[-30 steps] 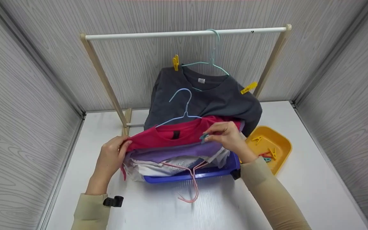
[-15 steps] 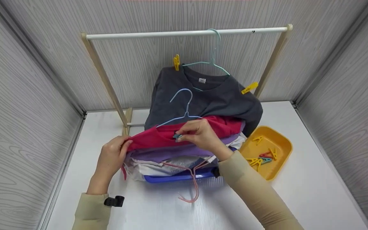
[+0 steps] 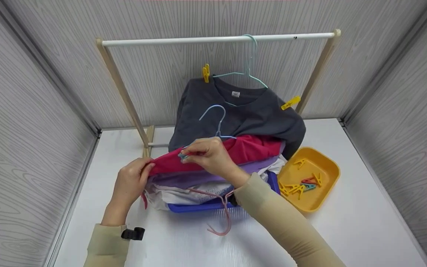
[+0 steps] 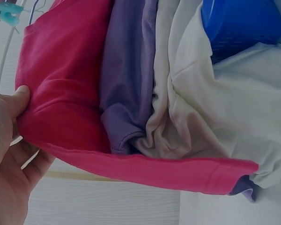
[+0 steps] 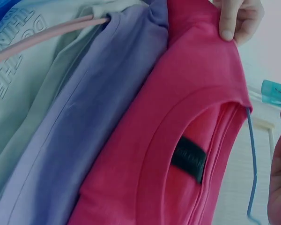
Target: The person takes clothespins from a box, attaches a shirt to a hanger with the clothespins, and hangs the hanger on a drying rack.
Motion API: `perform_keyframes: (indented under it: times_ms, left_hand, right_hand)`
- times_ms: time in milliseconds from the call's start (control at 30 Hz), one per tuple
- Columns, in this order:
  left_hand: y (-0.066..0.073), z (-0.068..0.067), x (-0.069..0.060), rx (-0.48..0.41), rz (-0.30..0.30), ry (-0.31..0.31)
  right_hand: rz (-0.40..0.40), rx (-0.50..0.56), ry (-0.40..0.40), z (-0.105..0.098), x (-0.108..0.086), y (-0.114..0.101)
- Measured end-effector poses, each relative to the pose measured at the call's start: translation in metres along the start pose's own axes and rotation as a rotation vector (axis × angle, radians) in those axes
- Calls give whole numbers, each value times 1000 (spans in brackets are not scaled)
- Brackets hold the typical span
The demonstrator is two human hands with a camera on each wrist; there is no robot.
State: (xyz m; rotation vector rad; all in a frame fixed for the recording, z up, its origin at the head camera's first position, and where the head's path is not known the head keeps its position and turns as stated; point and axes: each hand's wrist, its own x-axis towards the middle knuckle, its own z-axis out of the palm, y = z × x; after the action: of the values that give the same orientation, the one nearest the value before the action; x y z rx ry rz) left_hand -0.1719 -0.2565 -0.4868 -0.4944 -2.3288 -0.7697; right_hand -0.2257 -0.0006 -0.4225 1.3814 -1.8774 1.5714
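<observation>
My left hand (image 3: 130, 181) pinches the left shoulder of the red shirt (image 3: 172, 163), thumb on top, also in the left wrist view. A blue hanger (image 3: 219, 120) sticks up from the shirt's neck. My right hand (image 3: 213, 157) pinches a teal clothespin (image 3: 182, 156) over the left side of the neckline. In the right wrist view that clothespin (image 5: 276, 93) is beside the shirt's edge and the hanger, not clipped on. Beneath the red shirt lie a purple garment (image 3: 184, 180) and white ones (image 3: 176, 196) on a blue basket (image 3: 198, 208).
A dark grey shirt (image 3: 198, 107) with two yellow clothespins hangs on a green hanger from the rack's white rail (image 3: 176, 40). On the right, a yellow tray (image 3: 328, 185) holds several clothespins. A pink hanger (image 3: 228, 218) hangs over the basket's front edge.
My right hand has moved left along the red shirt's neckline with the teal clothespin, uncovering the shirt's right side and the tray. My left hand has stayed on the shoulder.
</observation>
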Motion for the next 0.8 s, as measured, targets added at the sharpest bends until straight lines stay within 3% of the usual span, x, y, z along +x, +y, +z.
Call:
perform_keyframes:
  times_ms: [300,800]
  left_hand:
    - [2,-1,0,13,17,-13]
    - [3,4,-1,29,75,23]
  right_hand:
    - [-111,-142,-49,14,7,12]
    - [-114,-399,-107,21,5,15]
